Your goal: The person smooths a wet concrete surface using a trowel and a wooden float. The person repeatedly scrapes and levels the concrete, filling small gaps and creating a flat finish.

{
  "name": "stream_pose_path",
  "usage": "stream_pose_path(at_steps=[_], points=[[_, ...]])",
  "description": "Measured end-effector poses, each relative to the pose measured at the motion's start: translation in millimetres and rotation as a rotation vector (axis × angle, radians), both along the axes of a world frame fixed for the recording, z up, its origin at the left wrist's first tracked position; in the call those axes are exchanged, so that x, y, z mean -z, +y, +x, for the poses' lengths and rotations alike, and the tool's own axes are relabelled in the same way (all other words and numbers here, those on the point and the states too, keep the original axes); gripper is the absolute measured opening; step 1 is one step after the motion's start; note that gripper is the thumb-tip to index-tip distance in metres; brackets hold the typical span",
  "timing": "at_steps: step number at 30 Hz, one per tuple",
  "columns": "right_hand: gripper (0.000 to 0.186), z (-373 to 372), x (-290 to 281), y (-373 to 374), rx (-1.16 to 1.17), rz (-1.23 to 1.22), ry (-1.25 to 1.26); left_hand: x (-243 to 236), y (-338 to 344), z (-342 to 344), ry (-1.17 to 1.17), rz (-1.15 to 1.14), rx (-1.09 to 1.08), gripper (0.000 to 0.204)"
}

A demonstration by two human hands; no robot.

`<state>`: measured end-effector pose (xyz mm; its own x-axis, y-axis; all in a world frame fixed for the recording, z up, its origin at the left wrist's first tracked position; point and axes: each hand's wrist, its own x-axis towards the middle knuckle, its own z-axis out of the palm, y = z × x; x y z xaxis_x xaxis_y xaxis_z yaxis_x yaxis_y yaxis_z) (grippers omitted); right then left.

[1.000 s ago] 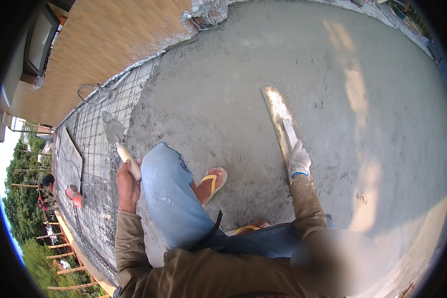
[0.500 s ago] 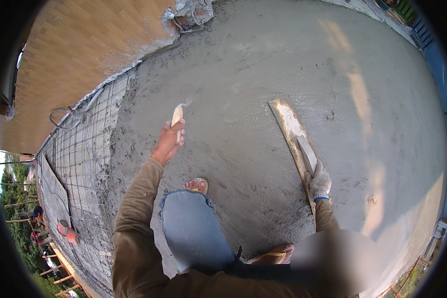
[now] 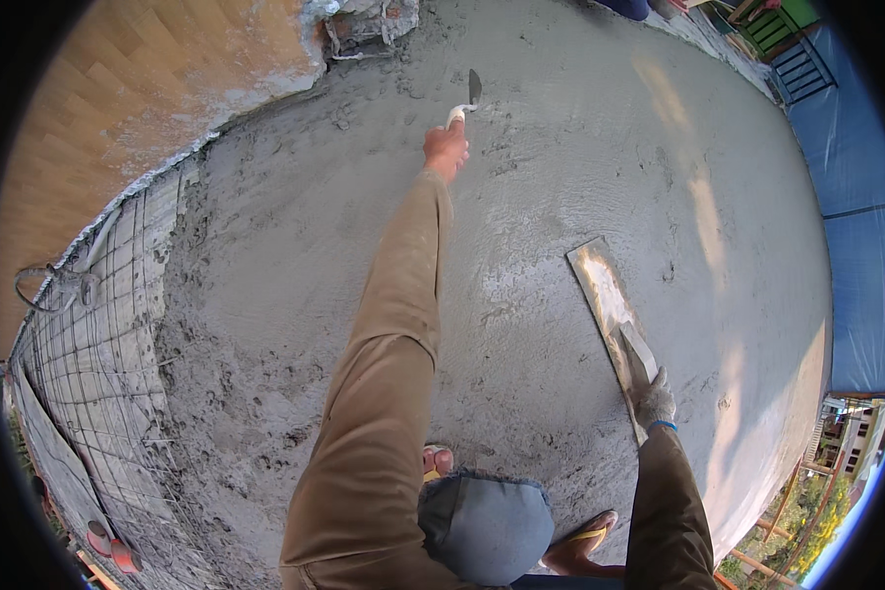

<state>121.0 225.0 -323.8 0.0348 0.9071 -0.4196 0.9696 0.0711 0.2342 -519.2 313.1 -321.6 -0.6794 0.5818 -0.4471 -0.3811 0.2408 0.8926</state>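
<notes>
My left hand [image 3: 446, 149] reaches far forward, bare, its fingers wrapped round the pale handle of a small pointing trowel [image 3: 475, 88]. The trowel's dark blade points away over the wet concrete [image 3: 521, 157]; whether it touches the surface I cannot tell. On my right, a gloved hand, my right hand [image 3: 654, 401], grips the handle of a long wooden float [image 3: 600, 280]. The float lies on the concrete, slanting from far left to near right, with pale dried cement on its upper face.
Rebar mesh [image 3: 108, 295] lies bare at the left, beside a wood-patterned tiled floor [image 3: 157, 108] with a broken edge. Blue sheeting [image 3: 860, 216] stands along the right. My sandalled foot [image 3: 580, 543] is on the concrete. Orange-red objects [image 3: 118, 553] sit at the lower left.
My left hand has stretched forward and to the right with the trowel, whose blade now shows. The float and my right hand appear slightly lower and farther right as the view has shifted.
</notes>
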Motion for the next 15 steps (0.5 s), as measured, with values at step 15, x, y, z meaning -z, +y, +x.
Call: stream_pose_path(at_steps=[15], points=[[0.108, 12.2, 19.0, 2.0, 0.025, 0.002, -0.063, 42.0, -378.7, -197.1, 0.128, -0.101, -0.731, 0.044]])
